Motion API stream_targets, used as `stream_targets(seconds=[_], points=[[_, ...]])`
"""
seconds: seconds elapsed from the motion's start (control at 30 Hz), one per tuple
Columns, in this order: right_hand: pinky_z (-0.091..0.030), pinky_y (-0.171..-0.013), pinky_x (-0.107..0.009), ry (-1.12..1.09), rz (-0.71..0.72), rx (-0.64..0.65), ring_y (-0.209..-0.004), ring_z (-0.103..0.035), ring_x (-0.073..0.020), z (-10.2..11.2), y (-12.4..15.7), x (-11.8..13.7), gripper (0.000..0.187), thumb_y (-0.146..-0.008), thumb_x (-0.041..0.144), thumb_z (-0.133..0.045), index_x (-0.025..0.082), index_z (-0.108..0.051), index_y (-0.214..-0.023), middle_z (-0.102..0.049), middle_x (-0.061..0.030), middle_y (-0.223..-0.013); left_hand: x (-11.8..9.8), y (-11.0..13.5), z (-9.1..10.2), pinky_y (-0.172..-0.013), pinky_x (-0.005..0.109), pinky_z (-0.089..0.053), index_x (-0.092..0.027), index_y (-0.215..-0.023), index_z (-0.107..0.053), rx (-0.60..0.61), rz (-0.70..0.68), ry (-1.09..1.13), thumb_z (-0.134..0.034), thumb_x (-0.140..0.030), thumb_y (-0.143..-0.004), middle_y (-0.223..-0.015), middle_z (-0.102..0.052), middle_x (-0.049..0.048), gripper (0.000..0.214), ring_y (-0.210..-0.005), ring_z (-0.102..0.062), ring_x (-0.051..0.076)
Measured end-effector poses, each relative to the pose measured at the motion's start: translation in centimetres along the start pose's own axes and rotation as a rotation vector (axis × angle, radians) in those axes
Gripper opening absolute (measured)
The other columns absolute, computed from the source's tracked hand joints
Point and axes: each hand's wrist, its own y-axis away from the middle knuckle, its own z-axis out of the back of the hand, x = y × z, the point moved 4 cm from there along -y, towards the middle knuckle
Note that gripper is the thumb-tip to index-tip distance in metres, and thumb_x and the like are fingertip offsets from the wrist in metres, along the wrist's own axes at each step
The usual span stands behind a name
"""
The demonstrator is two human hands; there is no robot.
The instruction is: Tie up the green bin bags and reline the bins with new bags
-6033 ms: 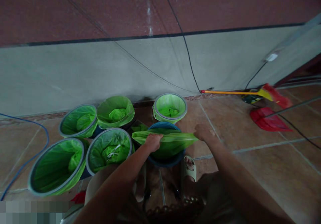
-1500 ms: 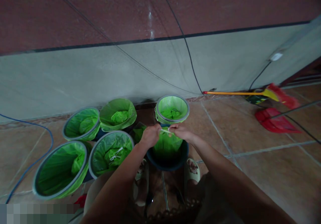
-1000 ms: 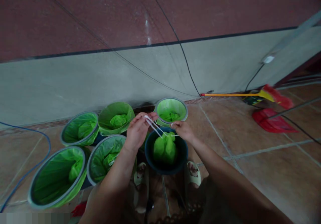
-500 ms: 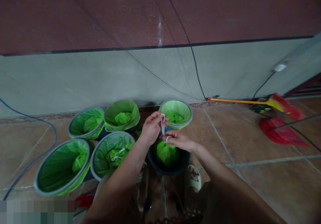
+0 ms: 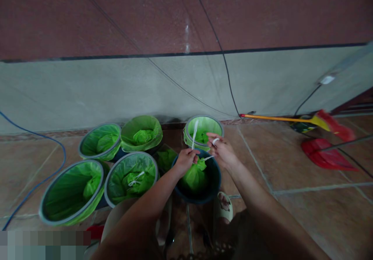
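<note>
A dark blue bucket [image 5: 214, 182] stands on the floor in front of me with a bunched green plastic bag [image 5: 194, 176] inside it. My left hand [image 5: 185, 160] pinches the gathered top of the bag together with one end of a white drawstring [image 5: 194, 132] that sticks up above it. My right hand [image 5: 222, 152], just right of it over the bucket's far rim, is closed on the other end of the string, which loops round a finger.
Several grey-rimmed buckets lined with green bags [image 5: 130, 176] stand to the left and behind, along a grey wall [image 5: 116, 89]. A yellow-handled broom [image 5: 279, 118] and a red dustpan [image 5: 326, 154] lie at the right. A blue cable [image 5: 43, 180] crosses the tiled floor at left.
The bag, first stretched flat across the bucket, is now bunched at its top. Both hands pulled the white string ends apart and crossed them; my left hand has dropped onto the bag's neck.
</note>
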Motion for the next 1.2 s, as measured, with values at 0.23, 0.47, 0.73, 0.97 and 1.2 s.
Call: stream_targets(seconds=[0.23, 0.47, 0.73, 0.97, 1.2], points=[[-0.01, -0.041, -0.023, -0.105, -0.056, 0.21, -0.043, -0.018, -0.0048, -2.8, 1.2, 0.4, 0.031, -0.067, 0.031, -0.064, 0.019, -0.064, -0.096, -0.045, 0.006, -0.057, -0.9, 1.5, -2.4, -0.074, 0.029, -0.047, -0.018, -0.083, -0.071, 0.283, -0.245, -0.718, -0.05, -0.017, -0.083, -0.079, -0.071, 0.0048, 0.02, -0.077, -0.064, 0.019], [-0.044, -0.068, -0.027, 0.122, -0.046, 0.081, -0.076, -0.057, -0.0146, -0.8, -0.4, -1.8, 0.034, -0.076, 0.043, -0.059, 0.02, -0.063, -0.101, -0.066, -0.0041, -0.09, -0.1, 1.1, -2.2, -0.062, 0.025, -0.043, -0.016, -0.077, -0.071, 0.204, -0.129, -0.538, -0.039, -0.032, -0.095, -0.064, -0.064, 0.0026, 0.04, -0.062, -0.057, 0.015], [-0.032, -0.056, -0.024, 0.919, 0.055, 0.302, -0.054, -0.045, -0.0113, 1.1, -0.7, -5.0, 0.036, -0.088, 0.047, -0.046, 0.019, -0.062, -0.071, -0.053, 0.0017, -0.059, 1.1, -0.7, 0.4, -0.052, 0.023, -0.033, -0.014, -0.068, -0.068, 0.082, 0.07, -0.086, -0.045, -0.042, -0.09, -0.054, -0.055, -0.0007, 0.043, -0.05, -0.046, 0.01], [-0.028, -0.05, -0.024, 0.986, -0.073, 0.483, -0.049, -0.043, -0.0104, 2.3, 0.3, -3.5, 0.026, -0.079, 0.039, -0.059, 0.017, -0.069, -0.07, -0.054, 0.0025, -0.052, 0.4, -0.9, 2.4, -0.058, 0.023, -0.041, -0.012, -0.078, -0.076, 0.054, 0.013, -0.266, -0.06, -0.026, -0.078, -0.061, -0.066, 0.0006, 0.021, -0.056, -0.055, 0.012], [-0.044, -0.075, -0.029, 0.931, 0.193, 0.252, -0.076, -0.058, -0.0175, 1.8, -0.8, -3.4, 0.014, -0.079, 0.022, -0.056, 0.019, -0.068, -0.073, -0.068, -0.0043, -0.078, -3.6, 0.9, 1.4, -0.103, 0.044, -0.039, -0.021, -0.089, -0.074, 0.252, -0.353, -0.773, -0.055, -0.021, -0.083, -0.074, -0.073, -0.0001, 0.019, -0.076, -0.066, 0.018]])
